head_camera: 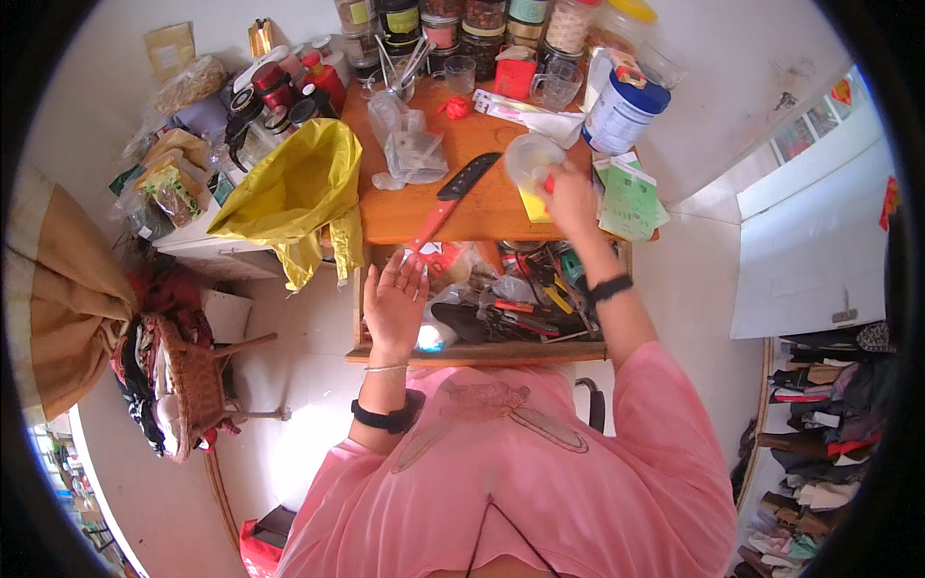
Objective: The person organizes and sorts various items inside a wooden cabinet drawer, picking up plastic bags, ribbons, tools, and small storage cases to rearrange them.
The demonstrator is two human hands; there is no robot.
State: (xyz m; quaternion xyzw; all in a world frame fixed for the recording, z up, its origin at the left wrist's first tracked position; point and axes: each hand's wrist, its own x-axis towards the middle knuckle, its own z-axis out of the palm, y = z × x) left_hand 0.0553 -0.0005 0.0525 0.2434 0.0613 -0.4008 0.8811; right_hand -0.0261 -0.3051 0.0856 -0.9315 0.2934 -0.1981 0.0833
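My left hand [394, 292] is over the open drawer, palm up with fingers apart and nothing in it. Its fingertips are close to the handle end of a red-handled knife [436, 220], whose dark, spotted blade points away across the wooden table [491, 209]. My right hand [573, 199], blurred, is at a round translucent plastic container [531, 155]. A small red object [550, 183] shows at its fingers; its kind is unclear. Under the container a yellow item [533, 207] peeks out. Below the tabletop, the drawer [477, 354] holds plastic bags, tools and a pair of yellow handles [558, 296].
A yellow plastic bag [289, 195] stands open at left. Behind are clear plastic bags [412, 148], a red ball [455, 108], glass mugs [558, 84] and stacked jars. Right of my hand lie green papers [627, 199] and a blue-lidded tin [626, 112]. A wicker chair [191, 376] bears clothes.
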